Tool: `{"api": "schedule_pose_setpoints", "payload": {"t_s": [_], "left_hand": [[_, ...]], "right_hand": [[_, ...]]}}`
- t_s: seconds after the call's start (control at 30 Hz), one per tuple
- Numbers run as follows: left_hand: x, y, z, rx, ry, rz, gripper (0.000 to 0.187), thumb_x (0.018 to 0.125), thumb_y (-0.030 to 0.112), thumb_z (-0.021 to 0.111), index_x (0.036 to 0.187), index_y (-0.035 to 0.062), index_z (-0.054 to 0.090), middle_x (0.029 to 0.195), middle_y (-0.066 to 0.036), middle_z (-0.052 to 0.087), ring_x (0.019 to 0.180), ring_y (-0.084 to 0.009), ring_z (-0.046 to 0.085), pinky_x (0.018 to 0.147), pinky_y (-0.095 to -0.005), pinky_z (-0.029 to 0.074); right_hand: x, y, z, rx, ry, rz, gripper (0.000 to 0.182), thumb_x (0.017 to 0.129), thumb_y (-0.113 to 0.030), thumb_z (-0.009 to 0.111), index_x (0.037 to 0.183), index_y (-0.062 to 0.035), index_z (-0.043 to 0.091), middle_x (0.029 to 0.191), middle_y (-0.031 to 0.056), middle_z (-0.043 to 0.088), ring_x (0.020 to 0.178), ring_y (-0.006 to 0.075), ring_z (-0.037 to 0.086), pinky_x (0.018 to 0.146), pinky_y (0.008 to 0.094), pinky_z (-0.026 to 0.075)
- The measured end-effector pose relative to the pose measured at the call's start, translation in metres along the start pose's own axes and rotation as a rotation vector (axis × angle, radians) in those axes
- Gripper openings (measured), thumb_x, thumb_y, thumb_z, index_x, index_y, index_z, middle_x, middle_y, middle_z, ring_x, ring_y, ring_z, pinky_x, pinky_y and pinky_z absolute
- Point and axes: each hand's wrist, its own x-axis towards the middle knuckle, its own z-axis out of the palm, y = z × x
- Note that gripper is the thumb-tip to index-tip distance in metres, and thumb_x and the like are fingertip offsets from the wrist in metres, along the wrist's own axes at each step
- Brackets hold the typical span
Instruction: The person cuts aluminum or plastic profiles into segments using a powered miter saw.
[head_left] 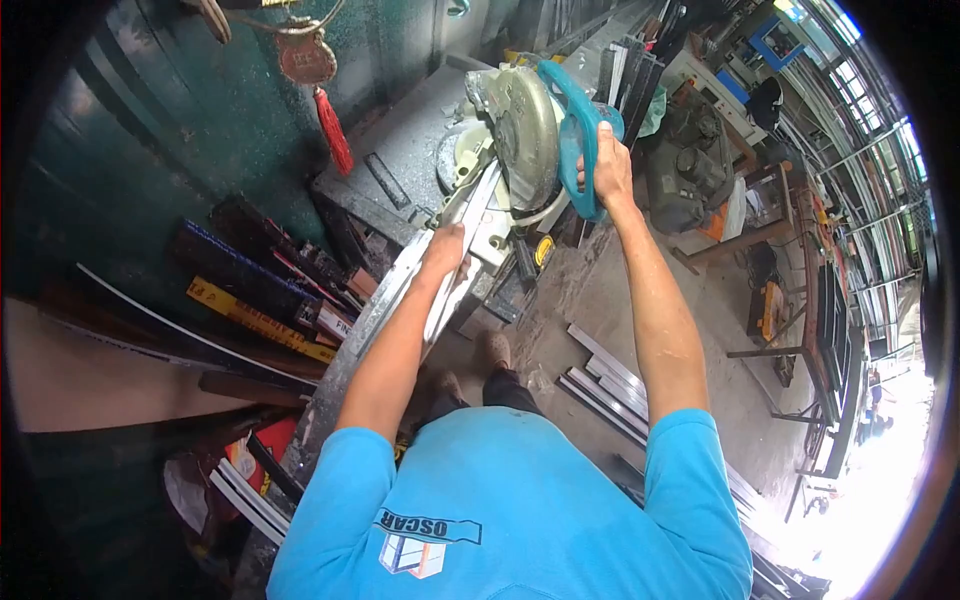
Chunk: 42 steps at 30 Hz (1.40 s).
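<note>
A mitre saw with a rounded metal blade guard and a teal handle stands on a dusty bench. My right hand is wrapped round that handle, thumb along its top. Long pale metal profiles run across the saw's base beneath the guard and back towards me. Over them lies my left hand, its fingers closed about a profile near the saw's fence. The guard covers the blade, so the point where it meets the profile is hidden.
Metal offcuts and profiles lie on the floor by my feet. Boards and strips lean at the left wall, where a red tassel hangs. A worktable and a motor-like machine stand to the right.
</note>
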Motion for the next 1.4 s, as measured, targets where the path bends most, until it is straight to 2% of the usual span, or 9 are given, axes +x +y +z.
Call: {"api": "schedule_pose_setpoints", "payload": {"t_s": [0.37, 0.43, 0.47, 0.6, 0.83, 1.17, 1.23, 1.3, 1.4], "left_hand": [[-0.135, -0.031, -0.057, -0.57, -0.296, -0.223, 0.051, 0.11, 0.042, 0.033, 0.105, 0.0012, 0.063, 0.068, -0.014, 0.065, 0.046, -0.0207, 0.058, 0.042, -0.0319, 0.047], [-0.154, -0.027, -0.062, -0.597, -0.299, -0.244, 0.052, 0.11, 0.043, 0.032, 0.107, 0.0015, 0.063, 0.068, -0.014, 0.065, 0.046, -0.0203, 0.057, 0.042, -0.031, 0.046], [-0.163, -0.027, -0.063, -0.6, -0.308, -0.224, 0.053, 0.11, 0.045, 0.032, 0.109, 0.0012, 0.063, 0.068, -0.014, 0.065, 0.046, -0.0203, 0.057, 0.042, -0.031, 0.046], [-0.186, -0.034, -0.07, -0.667, -0.356, -0.195, 0.057, 0.109, 0.048, 0.031, 0.11, 0.0007, 0.062, 0.07, -0.015, 0.065, 0.047, -0.0205, 0.056, 0.044, -0.0308, 0.047], [-0.216, -0.022, -0.076, -0.71, -0.411, -0.176, 0.058, 0.109, 0.049, 0.031, 0.106, 0.0008, 0.063, 0.069, -0.016, 0.065, 0.045, -0.0198, 0.056, 0.042, -0.0309, 0.046], [-0.221, -0.022, -0.074, -0.744, -0.427, -0.151, 0.057, 0.109, 0.047, 0.031, 0.104, 0.0001, 0.064, 0.067, -0.018, 0.064, 0.042, -0.0196, 0.055, 0.039, -0.0274, 0.045], [-0.222, -0.024, -0.074, -0.751, -0.436, -0.154, 0.057, 0.109, 0.047, 0.031, 0.104, 0.0, 0.064, 0.067, -0.018, 0.064, 0.042, -0.0197, 0.055, 0.039, -0.0274, 0.045], [-0.226, -0.025, -0.074, -0.761, -0.431, -0.16, 0.057, 0.109, 0.047, 0.031, 0.104, 0.0, 0.064, 0.066, -0.018, 0.064, 0.042, -0.0199, 0.054, 0.039, -0.0273, 0.045], [-0.232, -0.023, -0.072, -0.783, -0.445, -0.196, 0.056, 0.109, 0.046, 0.031, 0.105, 0.0, 0.064, 0.066, -0.019, 0.064, 0.042, -0.02, 0.054, 0.039, -0.0273, 0.046]], "right_hand": [[0.037, -0.055, -0.015, 0.094, -0.113, 0.154, 0.091, 0.099, -0.076, 0.03, 0.111, 0.0076, 0.066, 0.077, 0.0176, 0.067, 0.057, 0.0245, 0.068, 0.054, 0.0391, 0.057], [0.032, -0.06, -0.016, -0.083, -0.042, 0.074, 0.088, 0.1, -0.075, 0.031, 0.113, 0.0044, 0.066, 0.083, 0.0188, 0.069, 0.073, 0.0292, 0.072, 0.069, 0.0409, 0.058], [0.052, -0.034, -0.014, -0.392, 0.153, -0.136, 0.076, 0.101, -0.066, 0.04, 0.123, 0.0035, 0.062, 0.109, 0.0275, 0.068, 0.102, 0.0424, 0.069, 0.093, 0.0455, 0.054], [0.013, -0.062, -0.008, -0.451, 0.279, -0.479, 0.061, 0.094, -0.035, 0.064, 0.142, -0.0015, 0.047, 0.139, 0.0268, 0.053, 0.122, 0.0438, 0.058, 0.102, 0.0492, 0.048], [0.004, -0.06, -0.005, -0.694, 0.328, -0.736, 0.051, 0.094, -0.01, 0.059, 0.143, -0.0028, 0.051, 0.144, 0.0223, 0.051, 0.128, 0.0414, 0.056, 0.107, 0.0466, 0.048], [-0.02, -0.084, -0.009, -0.838, 0.436, -0.923, 0.047, 0.087, -0.002, 0.062, 0.134, 0.0002, 0.06, 0.14, 0.0218, 0.056, 0.126, 0.0385, 0.057, 0.105, 0.0428, 0.049], [-0.059, -0.097, 0.001, -0.499, 0.146, -0.969, 0.044, 0.088, -0.002, 0.064, 0.132, -0.0025, 0.062, 0.129, 0.0192, 0.062, 0.119, 0.0355, 0.061, 0.101, 0.0416, 0.051], [-0.083, -0.088, 0.016, -0.235, -0.391, -0.812, 0.038, 0.09, -0.005, 0.067, 0.128, -0.0049, 0.065, 0.121, 0.0153, 0.065, 0.109, 0.0339, 0.065, 0.096, 0.0409, 0.052], [-0.109, -0.081, 0.037, -0.11, -0.633, -0.651, 0.03, 0.087, -0.006, 0.074, 0.116, -0.0035, 0.069, 0.109, 0.0146, 0.07, 0.098, 0.0326, 0.068, 0.087, 0.0383, 0.055]]}}
